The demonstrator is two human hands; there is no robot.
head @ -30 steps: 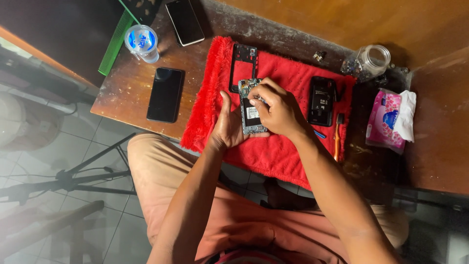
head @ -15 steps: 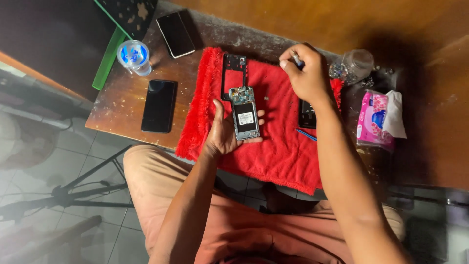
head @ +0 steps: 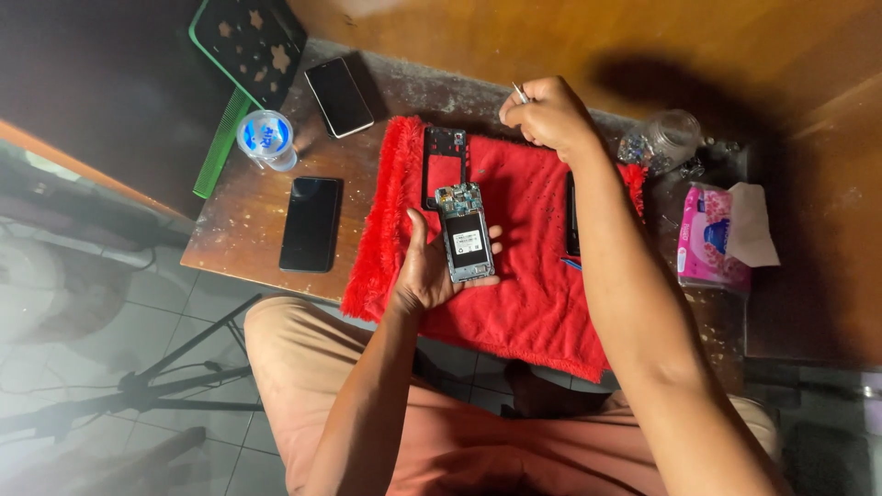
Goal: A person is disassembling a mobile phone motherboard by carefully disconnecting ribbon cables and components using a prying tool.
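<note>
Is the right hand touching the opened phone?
Apart. The head view shows the right hand raised near the towel's far edge, red towel visible between it and the opened phone.

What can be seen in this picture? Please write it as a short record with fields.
left hand: left hand cradles an opened phone, its inner parts facing up
right hand: right hand raised over the far edge of the red towel, pinching a thin metal tool
on the towel: black phone frame; a dark part partly hidden by the forearm
table left: two dark phones, a sealed water cup
table right: glass jar, pink tissue pack
</note>
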